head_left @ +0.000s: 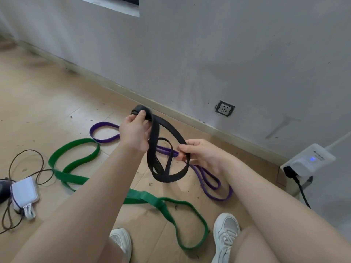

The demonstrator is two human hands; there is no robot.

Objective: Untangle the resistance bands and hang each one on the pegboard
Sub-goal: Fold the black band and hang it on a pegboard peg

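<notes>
at mid-frame our left hand (135, 132) grips the top of the looped black rubber band (168, 154); our right hand (201, 155) pinches its side; green band (76, 164) and purple band (209, 179) lie on the floor below.

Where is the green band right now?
In the head view the green band lies on the floor, snaking from lower left under the arms toward the right shoe, beside the purple band.

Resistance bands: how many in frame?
3. Black band held up in both hands, left hand and right hand. Green band and purple band lie on the floor. None seems hidden.
</notes>
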